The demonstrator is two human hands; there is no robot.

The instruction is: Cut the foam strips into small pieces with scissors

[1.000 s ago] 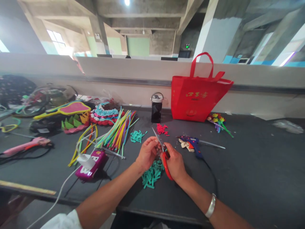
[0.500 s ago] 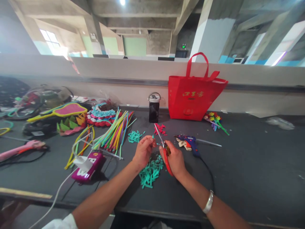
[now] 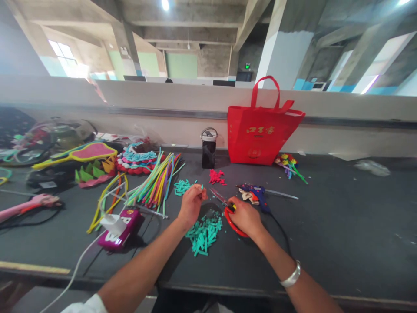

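Note:
My left hand [image 3: 192, 201] pinches a small teal piece [image 3: 202, 187] that just shows at the fingertips. Red-handled scissors [image 3: 233, 224] are held in my right hand [image 3: 245, 217], their blades pointing up and to the left, apart from the piece. Below and between the hands lies a heap of cut teal strips [image 3: 204, 237]. A smaller pile of teal pieces [image 3: 182, 187] sits just beyond my left hand. Farther off, in front of the bottle, is a little pile of red pieces [image 3: 216, 176].
A blue glue gun [image 3: 260, 198] with a cord lies right of my right hand. Coloured pipe cleaners [image 3: 159, 182] and a purple power block [image 3: 121, 232] are on the left. Behind stand a bottle [image 3: 208, 150] and a red bag [image 3: 260, 139]. Small flowers [image 3: 289, 164] lie beside the bag.
The scissors have moved back from the left fingertips, and their blades have swung lower and leftward. My left hand has shifted slightly left, still pinching the teal piece.

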